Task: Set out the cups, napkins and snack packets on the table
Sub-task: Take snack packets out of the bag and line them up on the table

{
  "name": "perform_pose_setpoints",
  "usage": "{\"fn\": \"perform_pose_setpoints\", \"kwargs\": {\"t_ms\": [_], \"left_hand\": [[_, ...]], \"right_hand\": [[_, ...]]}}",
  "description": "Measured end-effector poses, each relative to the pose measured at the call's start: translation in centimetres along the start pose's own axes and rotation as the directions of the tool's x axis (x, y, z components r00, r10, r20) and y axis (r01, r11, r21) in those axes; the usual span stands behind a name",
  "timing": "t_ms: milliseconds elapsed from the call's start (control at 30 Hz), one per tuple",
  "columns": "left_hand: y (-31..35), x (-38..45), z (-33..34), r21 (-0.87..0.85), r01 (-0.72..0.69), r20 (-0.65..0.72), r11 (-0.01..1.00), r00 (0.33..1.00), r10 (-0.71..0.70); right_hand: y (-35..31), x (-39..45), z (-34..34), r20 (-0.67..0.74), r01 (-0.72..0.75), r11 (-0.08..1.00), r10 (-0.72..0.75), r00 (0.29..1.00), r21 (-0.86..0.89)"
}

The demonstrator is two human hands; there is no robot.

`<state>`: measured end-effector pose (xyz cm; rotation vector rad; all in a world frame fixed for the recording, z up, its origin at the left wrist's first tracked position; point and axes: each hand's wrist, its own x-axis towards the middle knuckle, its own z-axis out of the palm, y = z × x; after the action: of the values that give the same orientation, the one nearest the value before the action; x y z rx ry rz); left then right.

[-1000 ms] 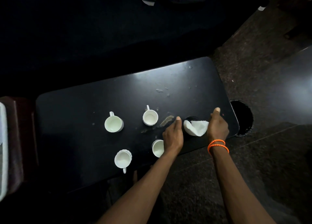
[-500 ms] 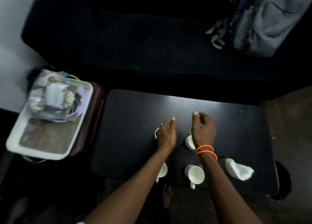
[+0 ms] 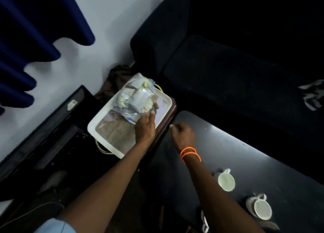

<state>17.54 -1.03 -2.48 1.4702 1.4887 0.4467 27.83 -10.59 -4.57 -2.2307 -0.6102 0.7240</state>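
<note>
Dim room, pale wall [image 3: 108, 22] at the back with a dark blue curtain [image 3: 31, 31] hanging over its upper left, and a black sofa [image 3: 228, 66] filling the right side. Below the sofa runs a black table [image 3: 254, 155], and off its left end a dark brown stand [image 3: 168, 120] carries a white tray [image 3: 98, 125], set at an angle. On the far half of that tray lies a clear bag of snack packets [image 3: 136, 97], its near corner reaching toward the tray's middle. The person's left hand [image 3: 145, 127] is over the tray's right side, fingers stretched forward and touching the bag's near corner; whether they pinch the plastic I cannot tell. Their right hand [image 3: 182, 132], two orange bands [image 3: 190, 153] on the wrist, hovers above the table's left end with fingers loosely curled and nothing in them. Near the table's front edge stand two white cups: one cup [image 3: 226, 181] just right of the right forearm, the other cup [image 3: 261, 209] further right and closer to the edge. Both are blurred
</note>
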Motion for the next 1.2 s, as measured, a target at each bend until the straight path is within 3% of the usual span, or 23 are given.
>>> {"fn": "perform_pose_setpoints", "kwargs": {"t_ms": [167, 267, 400, 500, 667, 733, 833, 967, 1067, 1200], "left_hand": [[-2.4, 7.3, -6.1, 0.088, 0.029, -0.107, 0.996, 0.994, -0.019], [-4.0, 10.7, -8.6, 0.172, -0.006, -0.076, 0.985, 0.997, 0.02], [-4.8, 14.9, -10.4, 0.199, -0.097, -0.004, 0.975, 0.995, 0.1], [-5.2, 17.0, -10.8, 0.145, -0.078, 0.02, 0.986, 0.997, 0.076], [-5.9, 19.5, -11.7, -0.049, 0.068, 0.006, 0.996, 0.998, -0.067], [-6.2, 20.2, -12.1, -0.174, 0.159, 0.023, 0.972, 0.987, -0.158], [-6.0, 20.1, -12.7, -0.302, 0.268, 0.175, 0.915, 0.959, -0.223], [-3.9, 18.1, -13.2, -0.393, 0.369, 0.459, 0.842, 0.872, -0.168], [-2.0, 16.0, -12.4, -0.472, 0.32, 0.472, 0.822, 0.879, -0.071], [0.4, 12.7, -9.2, -0.682, 0.378, 0.523, 0.626, 0.851, 0.055]], "right_hand": [[-5.4, 3.7, 5.3, 0.148, 0.023, 0.999, -0.028, 0.989, 0.037], [-7.8, 6.7, 7.3, 0.231, -0.123, 0.97, 0.074, 0.97, 0.208], [-10.7, 10.9, 9.6, 0.402, -0.414, 0.744, 0.213, 0.891, 0.525], [-11.9, 12.9, 11.4, 0.455, -0.42, 0.724, 0.163, 0.875, 0.547], [-12.5, 13.9, 13.4, 0.426, -0.442, 0.709, 0.218, 0.878, 0.55], [-13.0, 13.9, 13.4, 0.504, -0.53, 0.622, 0.241, 0.83, 0.576], [-13.5, 13.7, 12.6, 0.682, -0.66, 0.546, 0.204, 0.702, 0.516], [-12.8, 13.1, 11.0, 0.737, -0.69, 0.395, 0.047, 0.674, 0.606], [-11.1, 12.4, 9.2, 0.714, -0.673, 0.277, -0.074, 0.696, 0.685], [-8.1, 10.6, 6.6, 0.682, -0.673, 0.116, -0.199, 0.704, 0.73]]}}
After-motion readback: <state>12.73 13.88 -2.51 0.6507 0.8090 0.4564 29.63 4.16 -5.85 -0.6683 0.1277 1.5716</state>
